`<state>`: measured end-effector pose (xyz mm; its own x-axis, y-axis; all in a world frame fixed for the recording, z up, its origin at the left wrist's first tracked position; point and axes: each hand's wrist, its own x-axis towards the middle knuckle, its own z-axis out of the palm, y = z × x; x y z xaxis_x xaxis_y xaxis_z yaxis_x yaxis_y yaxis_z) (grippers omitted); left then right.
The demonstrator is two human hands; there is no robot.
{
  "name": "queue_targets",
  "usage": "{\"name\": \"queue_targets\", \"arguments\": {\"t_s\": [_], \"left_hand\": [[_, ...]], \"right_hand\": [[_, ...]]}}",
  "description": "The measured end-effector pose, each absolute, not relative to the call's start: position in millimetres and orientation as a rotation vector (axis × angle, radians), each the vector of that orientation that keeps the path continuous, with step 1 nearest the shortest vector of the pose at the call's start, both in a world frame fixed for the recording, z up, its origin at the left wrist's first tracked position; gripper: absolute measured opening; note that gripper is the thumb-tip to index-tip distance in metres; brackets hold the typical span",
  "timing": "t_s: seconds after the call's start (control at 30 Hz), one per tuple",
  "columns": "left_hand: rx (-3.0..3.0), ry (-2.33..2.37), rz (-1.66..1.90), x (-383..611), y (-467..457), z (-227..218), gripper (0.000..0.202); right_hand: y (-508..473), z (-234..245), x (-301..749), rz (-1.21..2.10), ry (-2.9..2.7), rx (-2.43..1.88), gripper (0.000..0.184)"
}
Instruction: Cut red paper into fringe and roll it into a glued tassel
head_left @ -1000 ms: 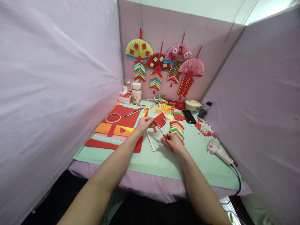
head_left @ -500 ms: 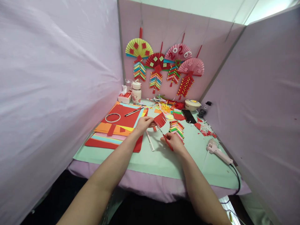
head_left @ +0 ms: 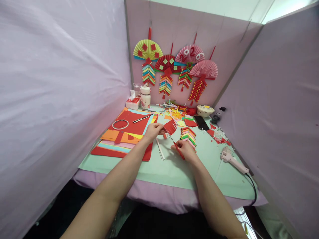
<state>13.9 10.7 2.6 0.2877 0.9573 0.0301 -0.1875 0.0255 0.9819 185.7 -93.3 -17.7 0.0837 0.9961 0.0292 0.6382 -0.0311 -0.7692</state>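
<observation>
Between the fingertips of my left hand (head_left: 155, 130) is a small piece of red paper (head_left: 170, 126), its far right edge cut into a fringe of narrow strips. My right hand (head_left: 185, 150) is closed around the red handles of a pair of scissors (head_left: 178, 151). The scissor blades point up and left and meet the lower edge of the red paper. Under my hands, a white pen (head_left: 159, 149) lies on the pale green table top. Just beyond my right hand is a chevron of rolled paper tubes (head_left: 188, 136) in several colours.
Stacked coloured paper (head_left: 113, 151) with a tape ring (head_left: 120, 124) and a craft knife (head_left: 143, 118) covers the left. A glue gun (head_left: 233, 161), a phone (head_left: 201, 123) and paper scraps (head_left: 220, 136) lie right. At the back stand a bottle (head_left: 145, 98), a tissue box (head_left: 133, 102) and a lidded bowl (head_left: 205, 110). Paper fans (head_left: 189, 54) hang behind.
Both hands, the red paper and the scissors hold nearly the same position. The camera view has shifted very slightly.
</observation>
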Motion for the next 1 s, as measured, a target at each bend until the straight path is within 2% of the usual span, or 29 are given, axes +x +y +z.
{"name": "queue_targets", "arguments": {"t_s": [0.33,0.63,0.83,1.0], "left_hand": [[1.207,0.868,1.097,15,13,-3,0.022],[1.013,0.867,1.374,10,21,-2,0.026],[0.956,0.833,1.418,11,26,-5,0.021],[0.956,0.824,1.394,17,25,-6,0.018]], "right_hand": [[-95,-17,184,0.734,-1.617,-1.760,0.043],[-98,-15,188,0.685,-1.674,-1.864,0.039],[-118,-6,221,0.528,-1.590,-1.942,0.042],[-135,-7,272,0.311,-1.443,-2.274,0.037]]}}
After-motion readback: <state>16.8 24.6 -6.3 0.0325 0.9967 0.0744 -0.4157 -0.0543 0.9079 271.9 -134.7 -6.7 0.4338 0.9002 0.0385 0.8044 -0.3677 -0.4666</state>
